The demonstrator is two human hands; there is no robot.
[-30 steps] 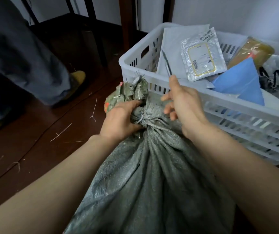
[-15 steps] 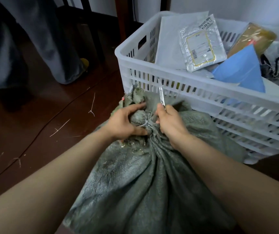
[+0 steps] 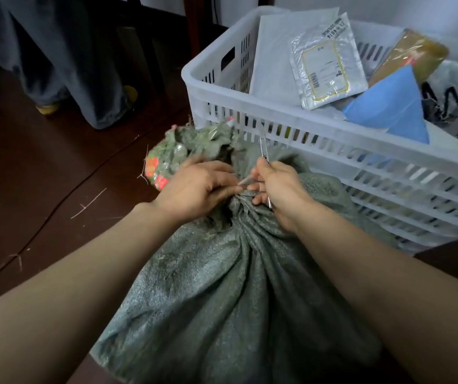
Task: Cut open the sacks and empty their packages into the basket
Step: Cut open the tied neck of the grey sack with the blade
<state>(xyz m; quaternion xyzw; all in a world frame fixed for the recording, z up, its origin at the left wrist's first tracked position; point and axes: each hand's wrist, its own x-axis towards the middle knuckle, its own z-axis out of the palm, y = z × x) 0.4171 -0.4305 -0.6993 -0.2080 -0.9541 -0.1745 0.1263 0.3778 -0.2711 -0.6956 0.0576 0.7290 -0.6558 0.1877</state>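
The sack (image 3: 222,286) lies on the floor (image 3: 42,189) in the near middle, between your forearms. Its bunched neck (image 3: 238,200) points at the basket (image 3: 250,106), which stands just beyond it to the far right. That neck looks closed: the cloth is gathered tight and a pale tie (image 3: 243,182) shows at the knot. By my reading the cut is not yet made, and nothing from this sack has gone over. Your left hand (image 3: 197,187) is curled at the neck, its fingertips pinching the tie. Your right hand (image 3: 280,187) is clenched round a thin cutter (image 3: 263,146), and its lower fingers touch the cloth. The cutter's tip points up and away toward the basket wall, not into the tie. The basket already holds several packages (image 3: 329,62), piled to its rim, so part of the job seems done. Left for you: sever the tie, open the mouth, tip the contents in. Whether more sacks wait, the view does not show.
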